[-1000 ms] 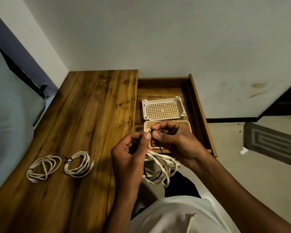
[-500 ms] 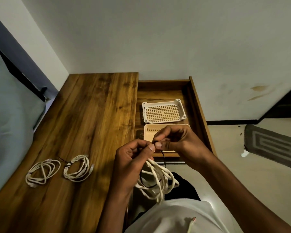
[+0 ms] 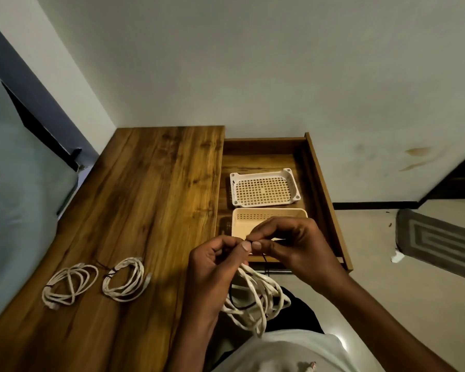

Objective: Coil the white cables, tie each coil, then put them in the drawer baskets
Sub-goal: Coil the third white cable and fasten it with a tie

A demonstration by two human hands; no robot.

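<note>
A white cable coil [image 3: 255,299] hangs below my two hands, over my lap by the desk's right edge. My left hand [image 3: 215,267] and my right hand [image 3: 293,245] meet thumb to thumb and pinch a thin black tie [image 3: 265,260] that runs down into the coil. Two other white coils lie on the desk at the left: one [image 3: 70,284] nearer the edge, one [image 3: 125,279] beside it with a dark tie round it. In the open drawer [image 3: 325,189] sit a white basket [image 3: 263,187] and a beige basket [image 3: 242,224], the beige one partly hidden by my right hand.
The wooden desk top [image 3: 151,200] stretches left of the drawer. A grey bed or cushion [image 3: 16,197] borders the desk on the left. A patterned mat [image 3: 440,242] lies on the floor at the right. A white wall stands behind.
The camera tilted, so the scene slid down in view. My hands stayed together pinching the tie, and the coil now hangs lower below them.
</note>
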